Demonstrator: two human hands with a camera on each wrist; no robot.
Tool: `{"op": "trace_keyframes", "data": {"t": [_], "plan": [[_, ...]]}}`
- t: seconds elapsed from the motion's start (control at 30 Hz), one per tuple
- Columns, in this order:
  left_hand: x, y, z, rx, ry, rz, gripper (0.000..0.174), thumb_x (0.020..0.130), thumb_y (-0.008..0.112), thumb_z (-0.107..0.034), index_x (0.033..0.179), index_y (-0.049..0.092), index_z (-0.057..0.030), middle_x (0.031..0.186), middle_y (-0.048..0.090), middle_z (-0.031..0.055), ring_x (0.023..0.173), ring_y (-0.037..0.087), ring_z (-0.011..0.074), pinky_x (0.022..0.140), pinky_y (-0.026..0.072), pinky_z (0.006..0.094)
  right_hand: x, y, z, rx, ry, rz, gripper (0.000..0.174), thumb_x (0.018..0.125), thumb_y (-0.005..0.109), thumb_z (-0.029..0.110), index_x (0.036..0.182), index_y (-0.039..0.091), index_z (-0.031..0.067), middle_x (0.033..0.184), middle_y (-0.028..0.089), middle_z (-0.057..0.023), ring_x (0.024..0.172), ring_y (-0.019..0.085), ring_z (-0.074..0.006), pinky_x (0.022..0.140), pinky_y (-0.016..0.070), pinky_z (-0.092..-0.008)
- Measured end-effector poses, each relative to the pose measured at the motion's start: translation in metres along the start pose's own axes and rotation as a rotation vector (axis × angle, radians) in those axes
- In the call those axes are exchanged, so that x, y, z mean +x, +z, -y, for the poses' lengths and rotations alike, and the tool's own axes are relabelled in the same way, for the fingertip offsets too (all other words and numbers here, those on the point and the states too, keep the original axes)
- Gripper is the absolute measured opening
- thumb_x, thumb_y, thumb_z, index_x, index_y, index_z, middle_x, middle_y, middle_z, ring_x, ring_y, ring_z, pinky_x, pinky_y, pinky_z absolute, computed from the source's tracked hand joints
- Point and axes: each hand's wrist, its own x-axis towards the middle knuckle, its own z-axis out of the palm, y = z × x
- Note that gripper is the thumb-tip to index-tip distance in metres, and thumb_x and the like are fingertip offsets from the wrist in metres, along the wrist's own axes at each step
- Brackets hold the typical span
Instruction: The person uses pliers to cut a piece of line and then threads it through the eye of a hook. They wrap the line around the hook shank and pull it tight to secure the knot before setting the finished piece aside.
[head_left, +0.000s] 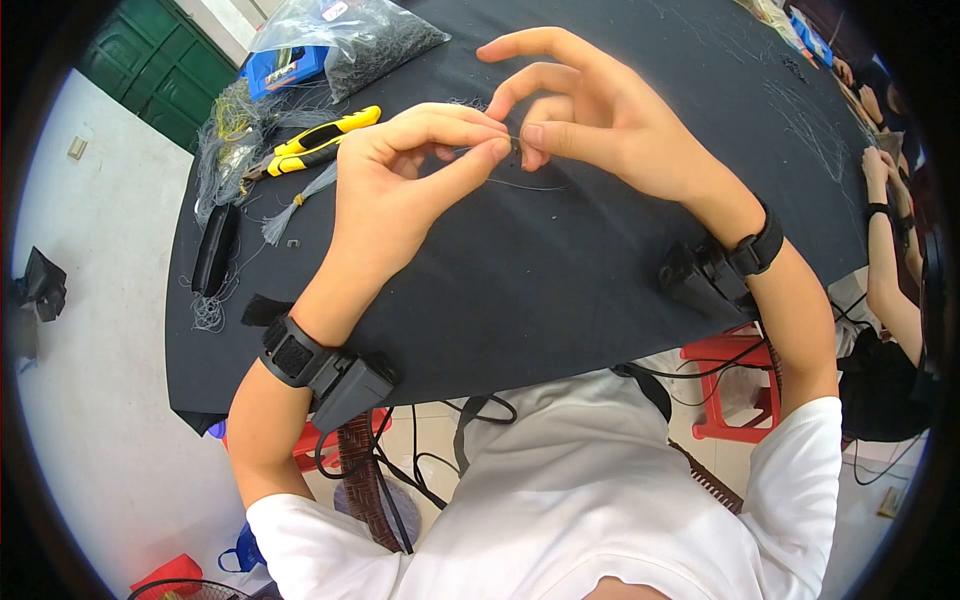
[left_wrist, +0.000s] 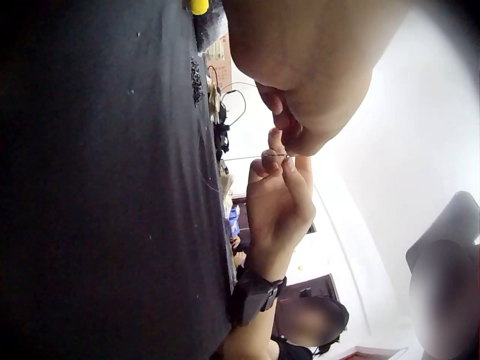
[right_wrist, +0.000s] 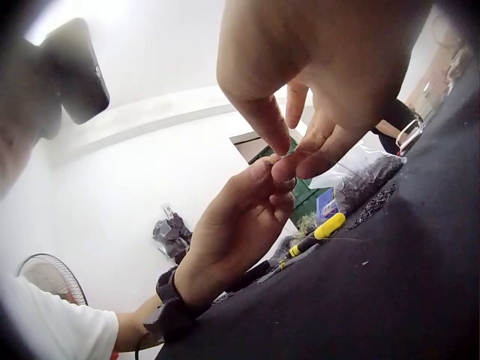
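Over the black cloth, my left hand (head_left: 385, 180) pinches a fine strand between thumb and forefinger. From the right, my right hand (head_left: 625, 125) meets it, thumb and a fingertip pinching the same strand, with its other fingers spread. Between the fingertips the thin strand (left_wrist: 277, 155) shows as a short dark line in the left wrist view. A loose length of clear line (head_left: 530, 186) trails below the hands in the head view. The fingertips of both hands nearly meet, and they hide most of what they hold; I cannot tell whether a small part sits on the strand.
Yellow-and-black pliers (head_left: 315, 142) lie left of the hands, beside a tied bundle of line (head_left: 298, 207) and a black case (head_left: 214, 250). Behind are a clear bag of dark small pieces (head_left: 370, 50) and a blue box (head_left: 285, 70). Another person's arm (head_left: 885, 250) is at right.
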Motion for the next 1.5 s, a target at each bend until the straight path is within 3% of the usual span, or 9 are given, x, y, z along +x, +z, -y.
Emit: {"op": "trace_keyframes", "data": {"t": [0.13, 0.33, 0.43, 0.73, 1.33, 1.43, 1.5], "plan": [[0.000, 0.000, -0.001, -0.001, -0.014, -0.019, 0.009, 0.075, 0.064, 0.002, 0.084, 0.065, 0.0003, 0.094, 0.061, 0.0083, 0.085, 0.057, 0.0110, 0.075, 0.0440, 0.0213, 0.000, -0.001, -0.002, 0.033, 0.100, -0.043, 0.039, 0.080, 0.053, 0.005, 0.117, 0.044, 0.0008, 0.089, 0.057, -0.0076, 0.072, 0.056, -0.0106, 0.065, 0.0453, -0.0214], [0.001, 0.000, 0.003, -0.056, -0.010, -0.083, 0.011, 0.073, 0.067, -0.001, 0.084, 0.067, -0.0005, 0.089, 0.064, 0.0066, 0.081, 0.056, 0.0085, 0.068, 0.0383, 0.0195, 0.001, -0.003, -0.004, -0.102, 0.166, -0.013, 0.018, 0.080, 0.058, 0.012, 0.094, 0.058, 0.0008, 0.075, 0.058, -0.0008, 0.068, 0.052, -0.0042, 0.059, 0.0408, -0.0169], [0.000, -0.002, 0.001, -0.011, -0.010, -0.052, 0.010, 0.075, 0.064, 0.002, 0.085, 0.065, 0.0001, 0.094, 0.062, 0.0084, 0.086, 0.057, 0.0113, 0.078, 0.0441, 0.0217, 0.001, -0.001, -0.003, -0.093, 0.182, -0.046, 0.012, 0.081, 0.060, 0.014, 0.087, 0.059, 0.0035, 0.075, 0.056, 0.0031, 0.069, 0.049, -0.0015, 0.059, 0.0378, -0.0156], [0.002, -0.004, -0.001, 0.201, 0.072, -0.055, 0.010, 0.076, 0.063, 0.003, 0.086, 0.065, 0.0005, 0.098, 0.061, 0.0103, 0.087, 0.057, 0.0118, 0.078, 0.0446, 0.0218, 0.001, -0.004, -0.005, -0.163, 0.083, -0.094, 0.011, 0.080, 0.059, 0.012, 0.082, 0.058, 0.0004, 0.069, 0.056, 0.0018, 0.061, 0.050, -0.0014, 0.053, 0.0385, -0.0153], [0.001, -0.002, 0.001, 0.172, 0.068, -0.020, 0.011, 0.076, 0.063, 0.003, 0.086, 0.065, 0.0014, 0.095, 0.062, 0.0097, 0.087, 0.057, 0.0119, 0.078, 0.0446, 0.0221, 0.002, -0.001, -0.006, -0.179, 0.084, -0.063, 0.010, 0.081, 0.059, 0.011, 0.081, 0.057, 0.0013, 0.065, 0.053, 0.0039, 0.058, 0.047, -0.0003, 0.051, 0.0365, -0.0155], [0.002, 0.001, 0.003, 0.119, 0.071, -0.090, 0.009, 0.072, 0.067, -0.003, 0.081, 0.067, -0.0034, 0.086, 0.065, 0.0035, 0.079, 0.057, 0.0080, 0.065, 0.0377, 0.0200, 0.002, -0.001, -0.007, -0.138, 0.087, -0.046, 0.010, 0.081, 0.059, 0.011, 0.082, 0.057, 0.0015, 0.065, 0.053, 0.0038, 0.058, 0.047, -0.0007, 0.051, 0.0365, -0.0155], [0.002, 0.000, 0.003, 0.110, 0.069, -0.088, 0.009, 0.072, 0.067, -0.003, 0.081, 0.067, -0.0025, 0.086, 0.065, 0.0035, 0.079, 0.056, 0.0077, 0.065, 0.0375, 0.0201, 0.002, 0.000, -0.007, -0.129, 0.086, -0.060, 0.011, 0.081, 0.059, 0.012, 0.082, 0.057, 0.0019, 0.066, 0.054, 0.0031, 0.059, 0.048, -0.0011, 0.051, 0.0368, -0.0157]]}}
